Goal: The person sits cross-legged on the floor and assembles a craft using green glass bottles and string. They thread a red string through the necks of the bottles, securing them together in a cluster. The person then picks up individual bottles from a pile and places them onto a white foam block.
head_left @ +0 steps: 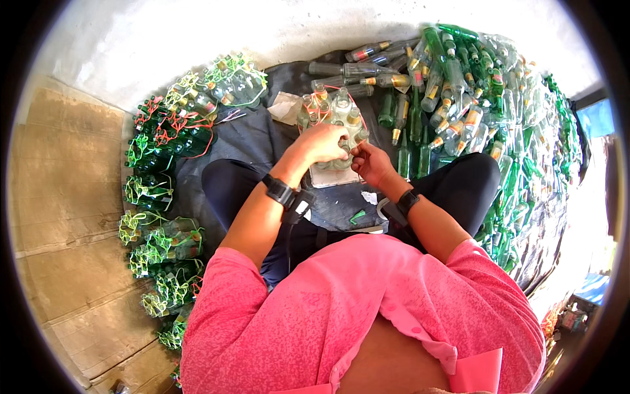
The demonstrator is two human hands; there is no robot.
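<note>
A cluster of clear glass bottles [342,100] stands upright in front of me on a pale flat piece [331,176]. Red string [359,113] loops round the bottles and runs down their right side. My left hand [326,142] reaches over the near bottles, its fingers bent inward among the necks; what its fingertips grip is hidden. At the cluster's near right corner, my right hand [373,163] is closed in a pinch, with the red string leading to its fingertips.
Loose green and clear bottles [453,98] are heaped on the right. Bottle bundles tied with green and red string [161,243] line the left side. Dark sheeting [239,134] covers the ground, with a torn cardboard piece [284,107] and a green scrap [357,215] on it. A pale wall [262,26] stands behind.
</note>
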